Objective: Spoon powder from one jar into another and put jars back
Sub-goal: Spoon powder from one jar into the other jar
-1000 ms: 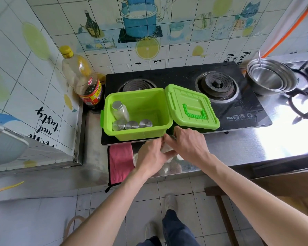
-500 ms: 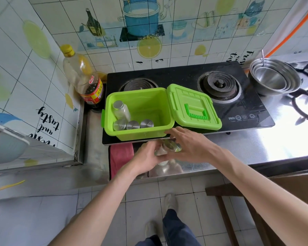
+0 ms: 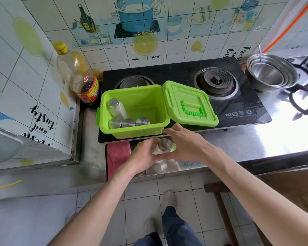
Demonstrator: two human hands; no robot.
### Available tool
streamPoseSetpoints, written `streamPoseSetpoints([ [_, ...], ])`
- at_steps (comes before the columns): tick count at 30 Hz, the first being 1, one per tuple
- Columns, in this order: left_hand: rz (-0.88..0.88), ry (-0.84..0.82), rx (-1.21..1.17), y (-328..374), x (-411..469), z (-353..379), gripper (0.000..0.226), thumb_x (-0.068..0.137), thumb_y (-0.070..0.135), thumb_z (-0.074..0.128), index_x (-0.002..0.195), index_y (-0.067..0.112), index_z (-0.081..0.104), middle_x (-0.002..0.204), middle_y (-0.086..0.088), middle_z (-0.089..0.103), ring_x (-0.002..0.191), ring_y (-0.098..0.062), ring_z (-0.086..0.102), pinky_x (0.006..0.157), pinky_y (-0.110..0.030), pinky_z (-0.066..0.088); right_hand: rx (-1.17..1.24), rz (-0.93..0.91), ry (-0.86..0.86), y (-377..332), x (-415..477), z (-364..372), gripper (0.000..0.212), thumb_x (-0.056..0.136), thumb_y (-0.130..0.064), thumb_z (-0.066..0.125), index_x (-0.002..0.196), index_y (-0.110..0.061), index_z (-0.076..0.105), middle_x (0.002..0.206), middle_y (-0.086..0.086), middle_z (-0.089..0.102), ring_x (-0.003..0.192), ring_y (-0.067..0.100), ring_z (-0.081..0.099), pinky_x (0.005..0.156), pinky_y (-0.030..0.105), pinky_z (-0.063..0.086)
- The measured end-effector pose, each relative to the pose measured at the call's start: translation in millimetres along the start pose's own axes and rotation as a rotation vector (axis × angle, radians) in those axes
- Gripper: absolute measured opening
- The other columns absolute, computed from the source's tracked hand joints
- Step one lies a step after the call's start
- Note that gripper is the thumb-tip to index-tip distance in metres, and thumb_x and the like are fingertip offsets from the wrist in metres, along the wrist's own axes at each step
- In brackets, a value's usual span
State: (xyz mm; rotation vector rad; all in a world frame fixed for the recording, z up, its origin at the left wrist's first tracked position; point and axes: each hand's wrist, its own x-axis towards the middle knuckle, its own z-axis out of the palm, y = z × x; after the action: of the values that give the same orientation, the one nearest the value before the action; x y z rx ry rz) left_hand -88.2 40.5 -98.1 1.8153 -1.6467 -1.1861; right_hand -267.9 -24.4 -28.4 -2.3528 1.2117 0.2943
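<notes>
**Trainee:** Where is the spice jar (image 3: 161,149), and what has hold of it?

**Instructor:** It is over the front of the steel counter (image 3: 238,148), just in front of the green storage box (image 3: 132,134) and right of the pink cloth (image 3: 117,154). The left hand (image 3: 144,158) is curled round its clear body. The right hand (image 3: 186,144) lies beside the metal lid (image 3: 164,144) with its fingers nearly straight. Its thumb is hidden, so contact with the lid cannot be confirmed.

**Trainee:** How should it handle?

**Instructor:** Probably light, rigid and smooth-walled, so likely slippery, and breakable if it is glass. Grip the body in one hand and turn the lid by its rim with the other. Keep it upright, since loose powder spills.

**Trainee:** What differs from a second ago?

**Instructor:** Then both hands were closed tightly over the jar and hid the lid. Now the right fingers have spread and the lid shows. The box and the four capped jars (image 3: 128,122) inside it have not moved.
</notes>
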Motion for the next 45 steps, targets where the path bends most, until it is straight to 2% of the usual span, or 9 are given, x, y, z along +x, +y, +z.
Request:
streamPoseSetpoints([
  [4,0.003,-0.006,0.064,6,1,2,0.034,0.078,0.051,0.086,0.1,0.04,0.061,0.098,0.024,0.068,0.091,0.013,0.057,0.071,-0.016,0.04,-0.065,0.137,0.109,-6,2,7,0.058,0.086,-0.079,0.051,0.093,-0.022,0.059,0.083,-0.004,0.057,0.072,0.021,0.059,0.052,0.032,0.033],
  [6,0.009,-0.012,0.058,5,3,4,0.044,0.077,0.053,0.086,0.112,0.038,0.065,0.109,0.023,0.071,0.104,0.006,0.062,0.085,-0.023,0.049,-0.019,0.036,0.06,-1,1,6,0.033,0.09,-0.052,0.067,0.114,-0.03,0.062,0.1,-0.003,0.057,0.083,0.022,0.062,0.058,0.035,0.046],
  [10,-0.014,-0.003,0.048,1,3,4,0.041,0.076,0.053,0.085,0.108,0.034,0.067,0.108,0.021,0.074,0.107,-0.001,0.066,0.089,-0.031,0.052,0.012,-0.036,-0.044,9,-1,1,0.096,0.079,-0.044,0.081,0.158,-0.032,0.027,0.13,-0.001,0.048,0.104,0.022,0.06,0.074,0.041,0.057],
  [16,0.001,-0.002,0.087,5,5,5,0.036,0.075,0.052,0.088,0.092,0.045,0.056,0.091,0.023,0.068,0.086,0.011,0.058,0.068,-0.016,0.038,-0.054,0.14,0.11,-1,2,9,0.061,0.085,-0.079,0.054,0.1,-0.02,0.061,0.09,-0.002,0.065,0.08,0.026,0.063,0.062,0.035,0.039],
  [19,0.005,-0.016,0.085,4,8,8,0.044,0.071,0.054,0.087,0.106,0.041,0.064,0.103,0.021,0.073,0.099,-0.003,0.067,0.085,-0.035,0.054,0.018,0.036,0.061,0,0,9,0.048,0.087,-0.056,0.069,0.127,-0.03,0.058,0.105,-0.004,0.057,0.096,0.023,0.065,0.067,0.034,0.046],
  [22,0.013,0.0,0.074,1,9,10,0.043,0.067,0.061,0.079,0.102,0.041,0.064,0.1,0.022,0.074,0.097,-0.003,0.07,0.086,-0.04,0.057,0.077,0.003,-0.005,4,-2,5,0.089,0.079,-0.062,0.076,0.151,-0.03,0.036,0.124,-0.001,0.052,0.109,0.022,0.059,0.079,0.04,0.053],
  [28,-0.001,-0.006,0.091,2,10,10,0.042,0.075,0.049,0.088,0.108,0.039,0.065,0.108,0.02,0.072,0.105,-0.005,0.065,0.087,-0.032,0.051,-0.034,0.109,0.107,2,4,11,0.049,0.087,-0.068,0.063,0.104,-0.022,0.06,0.095,-0.002,0.065,0.083,0.023,0.063,0.065,0.034,0.043],
  [34,-0.029,0.027,0.176,-1,12,8,0.05,0.069,0.06,0.088,0.109,0.038,0.07,0.115,0.018,0.054,0.108,-0.006,0.053,0.086,-0.033,0.049,0.124,-0.048,0.143,19,4,17,0.045,0.082,-0.032,0.073,0.125,-0.035,0.059,0.111,-0.009,0.058,0.092,0.014,0.061,0.069,0.034,0.052],
  [45,-0.071,0.093,0.331,-7,21,26,0.038,0.078,0.04,0.085,0.11,0.032,0.067,0.111,0.011,0.06,0.099,-0.016,0.061,0.07,-0.03,0.039,0.517,0.348,0.185,77,18,81,0.05,0.071,-0.025,0.082,0.116,-0.025,0.061,0.105,-0.007,0.069,0.097,0.021,0.067,0.08,0.038,0.057],
])
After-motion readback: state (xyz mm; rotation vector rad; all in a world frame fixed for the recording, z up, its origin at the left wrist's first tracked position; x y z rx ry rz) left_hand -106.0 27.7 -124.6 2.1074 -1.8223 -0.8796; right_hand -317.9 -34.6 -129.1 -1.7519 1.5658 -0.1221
